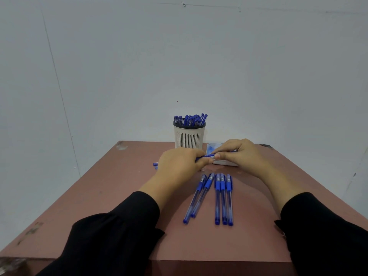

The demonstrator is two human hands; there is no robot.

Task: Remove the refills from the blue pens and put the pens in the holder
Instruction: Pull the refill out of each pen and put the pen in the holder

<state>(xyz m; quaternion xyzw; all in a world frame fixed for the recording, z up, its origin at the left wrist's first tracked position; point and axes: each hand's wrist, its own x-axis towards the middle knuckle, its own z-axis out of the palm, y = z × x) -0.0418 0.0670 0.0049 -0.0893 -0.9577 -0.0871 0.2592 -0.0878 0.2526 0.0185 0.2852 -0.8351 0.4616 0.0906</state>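
Hands meet over the far middle of the brown table [111, 196], and one blue pen [207, 155] is held between them, lying roughly level. The left hand [179, 166] is curled round the pen's left part, while the other end is pinched by the thumb and fingers of the right hand [242, 154]. Just behind the right hand a small white tray [223, 162] is seen, its contents bluish and unclear. A slotted white holder [189, 136], filled with blue pens, is stood near the table's far edge. Five more blue pens [217, 198] are laid side by side nearer the person. Another blue piece [155, 165] is partly hidden left of the left hand.
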